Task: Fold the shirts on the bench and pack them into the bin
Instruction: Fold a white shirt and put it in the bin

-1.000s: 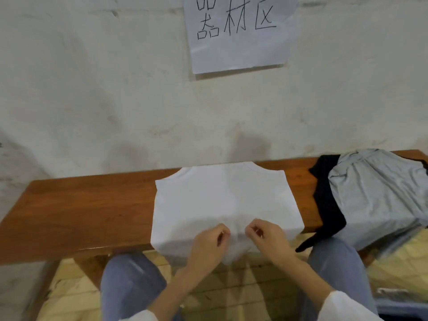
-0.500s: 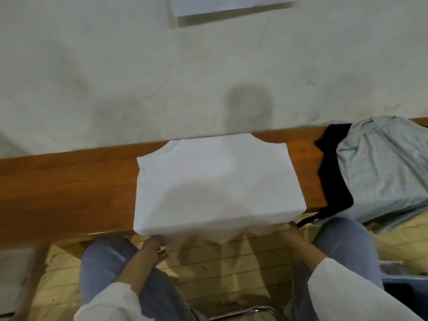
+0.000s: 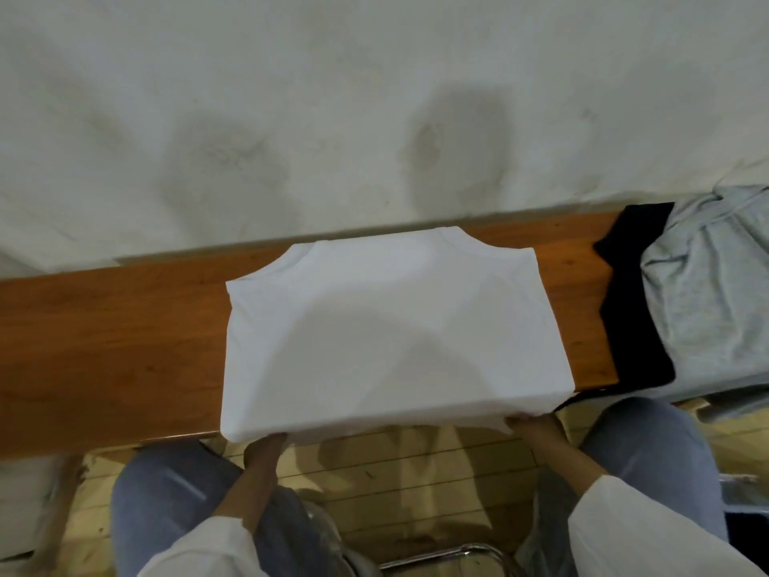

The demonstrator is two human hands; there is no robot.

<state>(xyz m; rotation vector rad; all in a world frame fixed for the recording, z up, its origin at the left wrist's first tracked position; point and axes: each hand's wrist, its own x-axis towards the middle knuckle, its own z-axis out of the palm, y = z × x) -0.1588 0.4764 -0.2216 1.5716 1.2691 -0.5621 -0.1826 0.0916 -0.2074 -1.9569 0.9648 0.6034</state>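
Right of the white shirt (image 3: 391,326), black garment (image 3: 632,306) under grey garment (image 3: 707,293); left hand (image 3: 266,445), right hand (image 3: 534,426) at hem, fingers' hold untellable.

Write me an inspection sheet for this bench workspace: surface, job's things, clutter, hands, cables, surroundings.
Surface: wooden bench, set against the wall.
Job's things: white shirt lies flat, collar toward the wall, near edge overhanging the bench front; black garment and grey garment lie unfolded at the right end, grey over black. Bin not clearly seen.
Clutter: nothing seen.
Hands: left hand and right hand at the white shirt's near corners, fingers hidden under the cloth.
Cables: nothing seen.
Surroundings: stained wall, plank floor, metal chair frame at the bottom.
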